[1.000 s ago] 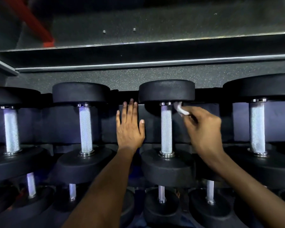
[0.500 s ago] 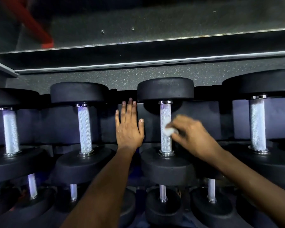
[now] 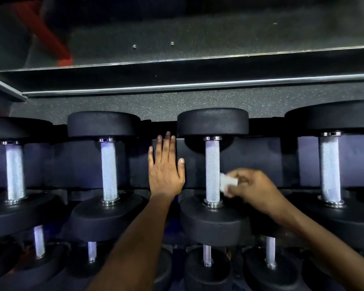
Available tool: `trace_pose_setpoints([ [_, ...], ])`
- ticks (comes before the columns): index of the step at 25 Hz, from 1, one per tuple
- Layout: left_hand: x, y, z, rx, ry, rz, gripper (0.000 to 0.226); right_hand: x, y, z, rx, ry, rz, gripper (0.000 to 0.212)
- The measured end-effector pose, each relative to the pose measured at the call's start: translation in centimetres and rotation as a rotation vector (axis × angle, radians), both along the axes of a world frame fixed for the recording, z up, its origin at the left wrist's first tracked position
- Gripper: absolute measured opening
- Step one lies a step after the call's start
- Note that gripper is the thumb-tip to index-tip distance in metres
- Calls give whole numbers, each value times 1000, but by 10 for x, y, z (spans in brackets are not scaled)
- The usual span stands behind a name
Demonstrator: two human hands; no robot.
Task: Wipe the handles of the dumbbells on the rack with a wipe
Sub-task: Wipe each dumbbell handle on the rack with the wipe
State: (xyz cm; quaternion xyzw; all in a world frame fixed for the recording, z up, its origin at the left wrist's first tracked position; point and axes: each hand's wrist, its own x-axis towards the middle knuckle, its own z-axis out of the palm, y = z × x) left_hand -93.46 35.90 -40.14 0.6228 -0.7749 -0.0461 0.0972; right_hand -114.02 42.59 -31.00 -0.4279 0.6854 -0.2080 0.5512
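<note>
The right hand [image 3: 259,190] pinches a small white folded wipe [image 3: 227,182] between its curled fingers and presses it against the right side of the knurled silver steel handle [image 3: 212,171] of a black round-headed dumbbell [image 3: 212,122], low on the shaft, near the chrome collar above the lower head. The left hand [image 3: 166,173] lies flat, fingers straight and together, on the dark rack panel [image 3: 256,160] between this dumbbell and the neighbouring black dumbbell [image 3: 108,171] to its left; it grips nothing and seems to serve as a brace.

To wipe well, the wipe should probably wrap further round the shaft, since only one side is being touched; the far and left faces look uncovered. A stroke along the full length, collar to collar, with a twist of the wrist, would reach the knurling all round. Firm pressure matters, as the texture can trap grime. The handles [image 3: 329,169] of other dumbbells to either side, and on the lower tier, presumably wait their turn.
</note>
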Motion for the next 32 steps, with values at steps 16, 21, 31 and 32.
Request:
trace_pose_setpoints([
  [16,1,0,-1,19,21,-7,65,79,-59,22,-48,16,-580,45],
  [21,1,0,0,14,16,-7,65,67,-67,15,-73,-379,-659,37],
  [31,0,0,1,1,9,-8,64,22,-56,-14,79,-1096,-710,42],
  [32,0,0,1,1,6,-8,64,24,-57,-15,113,-1149,-696,38],
])
